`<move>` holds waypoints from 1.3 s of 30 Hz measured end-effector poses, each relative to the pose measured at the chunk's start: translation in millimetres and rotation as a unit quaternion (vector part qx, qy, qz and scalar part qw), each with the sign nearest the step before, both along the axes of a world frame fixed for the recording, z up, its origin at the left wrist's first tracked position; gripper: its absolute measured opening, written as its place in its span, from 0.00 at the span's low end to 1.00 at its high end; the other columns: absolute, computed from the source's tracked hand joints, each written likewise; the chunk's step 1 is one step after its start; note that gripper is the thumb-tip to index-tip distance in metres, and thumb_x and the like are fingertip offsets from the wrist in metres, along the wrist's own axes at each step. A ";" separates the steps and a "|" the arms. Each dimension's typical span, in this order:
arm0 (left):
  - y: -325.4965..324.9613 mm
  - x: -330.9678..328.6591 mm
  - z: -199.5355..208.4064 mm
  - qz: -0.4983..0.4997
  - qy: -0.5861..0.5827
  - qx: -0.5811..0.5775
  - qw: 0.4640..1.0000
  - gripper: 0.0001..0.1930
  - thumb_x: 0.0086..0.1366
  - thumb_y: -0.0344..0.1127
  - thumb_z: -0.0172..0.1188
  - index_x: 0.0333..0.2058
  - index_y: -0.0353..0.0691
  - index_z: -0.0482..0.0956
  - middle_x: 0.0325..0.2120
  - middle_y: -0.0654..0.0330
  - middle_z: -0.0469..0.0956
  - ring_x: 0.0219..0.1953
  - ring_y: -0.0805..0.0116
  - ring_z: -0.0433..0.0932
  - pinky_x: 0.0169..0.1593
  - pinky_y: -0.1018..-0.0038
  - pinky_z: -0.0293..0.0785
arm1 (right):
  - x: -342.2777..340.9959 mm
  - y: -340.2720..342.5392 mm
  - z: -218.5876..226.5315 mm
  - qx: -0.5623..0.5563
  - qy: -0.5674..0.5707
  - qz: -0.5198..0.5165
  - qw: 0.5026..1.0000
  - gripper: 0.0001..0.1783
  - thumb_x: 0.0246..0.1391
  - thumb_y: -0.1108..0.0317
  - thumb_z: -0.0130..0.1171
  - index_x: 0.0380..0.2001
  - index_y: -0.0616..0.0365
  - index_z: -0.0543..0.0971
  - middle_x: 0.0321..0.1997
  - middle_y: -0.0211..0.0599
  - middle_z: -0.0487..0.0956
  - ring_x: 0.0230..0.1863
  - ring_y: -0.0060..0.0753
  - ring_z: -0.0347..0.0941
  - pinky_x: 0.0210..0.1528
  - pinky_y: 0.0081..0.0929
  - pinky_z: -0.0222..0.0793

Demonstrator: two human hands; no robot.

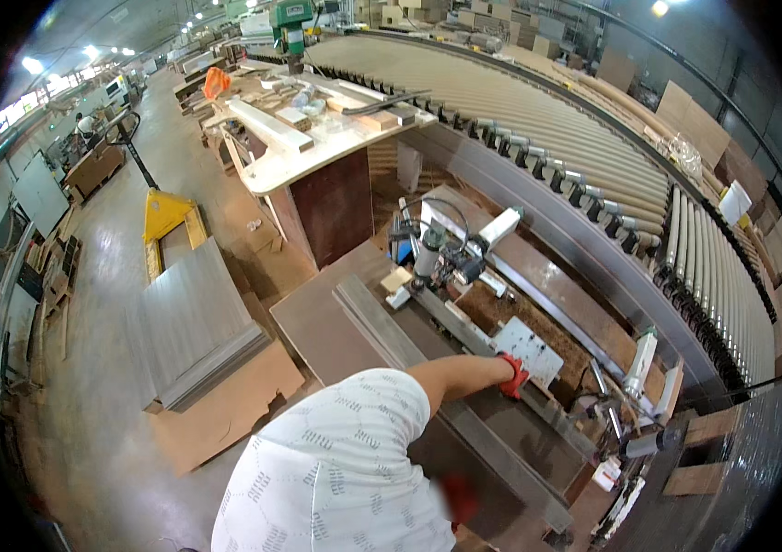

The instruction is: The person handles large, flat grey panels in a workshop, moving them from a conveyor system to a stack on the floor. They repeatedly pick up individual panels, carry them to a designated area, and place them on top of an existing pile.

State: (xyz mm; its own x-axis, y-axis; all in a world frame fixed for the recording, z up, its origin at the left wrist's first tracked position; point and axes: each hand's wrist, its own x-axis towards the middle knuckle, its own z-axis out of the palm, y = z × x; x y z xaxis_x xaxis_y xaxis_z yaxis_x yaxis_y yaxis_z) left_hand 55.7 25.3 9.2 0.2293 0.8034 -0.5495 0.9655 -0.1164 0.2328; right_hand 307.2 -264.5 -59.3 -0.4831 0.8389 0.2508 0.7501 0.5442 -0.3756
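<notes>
My left hand (512,375), in a red glove, reaches across to the near edge of a white metal plate (531,350) on the machine. Its fingers look curled in; what they hold, if anything, is too small to make out. Low in the picture, beside my white patterned shirt, is my right hand (461,501), also red-gloved and smeared, its fingers unreadable. Long grey strips (492,451) lie on a brown panel (326,327) under my arm. Beyond the plate stands a machine head (429,253) with hoses and cylinders. Another cylinder unit (644,446) sits at the right end.
A roller conveyor (584,175) curves behind the machine. At left, grey boards (193,322) are stacked over cardboard (216,428), near a yellow pallet jack (168,216). A cluttered workbench (271,170) stands ahead. Dark wrapped goods (731,488) fill the lower right.
</notes>
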 end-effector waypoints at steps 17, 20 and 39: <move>22.5 -3.6 -22.0 -0.004 -0.014 0.040 0.999 0.47 0.62 0.72 0.66 0.71 0.50 0.66 0.69 0.37 0.66 0.68 0.32 0.70 0.67 0.36 0.68 | -2.9 41.6 -13.0 -0.005 0.001 -0.001 1.000 0.15 0.67 0.51 0.59 0.51 0.44 0.78 0.52 0.39 0.77 0.51 0.46 0.74 0.51 0.46 0.69; 20.1 -7.3 -13.8 -0.010 -0.014 0.038 0.999 0.47 0.62 0.71 0.65 0.71 0.50 0.66 0.68 0.37 0.67 0.67 0.31 0.71 0.67 0.37 0.69 | -4.7 44.1 -14.6 -0.008 -0.003 0.000 1.000 0.17 0.68 0.51 0.58 0.53 0.44 0.77 0.54 0.39 0.76 0.53 0.45 0.73 0.54 0.45 0.68; 42.4 3.7 6.2 -0.081 -0.010 -0.047 0.996 0.59 0.64 0.79 0.56 0.80 0.44 0.50 0.79 0.37 0.49 0.81 0.36 0.48 0.79 0.43 0.51 | 25.2 39.8 -23.4 -0.019 -0.007 -0.082 0.996 0.26 0.73 0.49 0.53 0.67 0.45 0.70 0.69 0.37 0.71 0.68 0.41 0.66 0.70 0.41 0.61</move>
